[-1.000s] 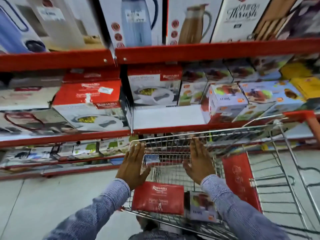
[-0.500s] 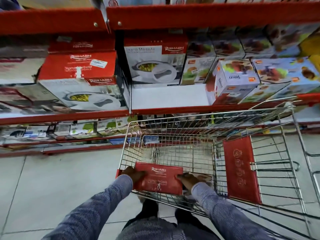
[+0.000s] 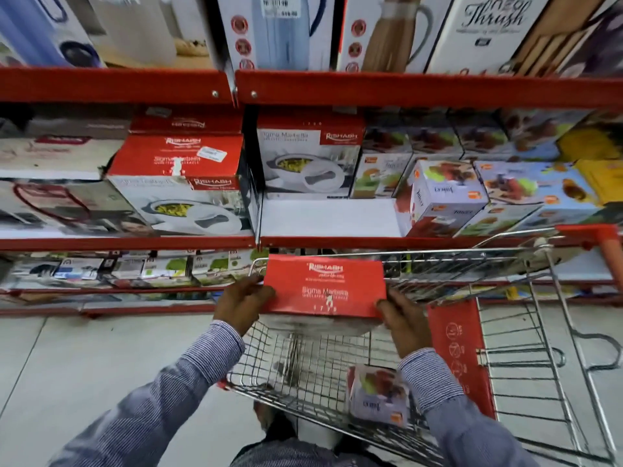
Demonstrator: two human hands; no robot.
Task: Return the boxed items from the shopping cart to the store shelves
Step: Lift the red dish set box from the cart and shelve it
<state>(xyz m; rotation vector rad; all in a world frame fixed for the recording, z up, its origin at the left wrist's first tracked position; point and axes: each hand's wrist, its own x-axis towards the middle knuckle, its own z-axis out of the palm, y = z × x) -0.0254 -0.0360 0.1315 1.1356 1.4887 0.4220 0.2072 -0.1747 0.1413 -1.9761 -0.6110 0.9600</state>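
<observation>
I hold a red-topped casserole box [image 3: 324, 284] above the wire shopping cart [image 3: 455, 264], just below the middle shelf. My left hand [image 3: 241, 303] grips its left side and my right hand [image 3: 403, 320] grips its right side. A smaller juicer box [image 3: 377, 394] lies in the cart's near corner, partly behind my right sleeve. On the middle shelf [image 3: 337, 242] a bare white gap [image 3: 328, 217] lies in front of a matching casserole box [image 3: 308, 156].
Another casserole box [image 3: 178, 183] stands left of the shelf divider. Juicer boxes [image 3: 441, 197] crowd the shelf right of the gap. Jug boxes [image 3: 279, 28] fill the top shelf. A red cart flap [image 3: 458, 352] stands at my right. Grey tiled floor [image 3: 84, 365] lies to the left.
Both hands dropped into the cart, gripped the red box at its sides, and lifted it out to cart-rim height. The juicer box beneath it is now exposed.
</observation>
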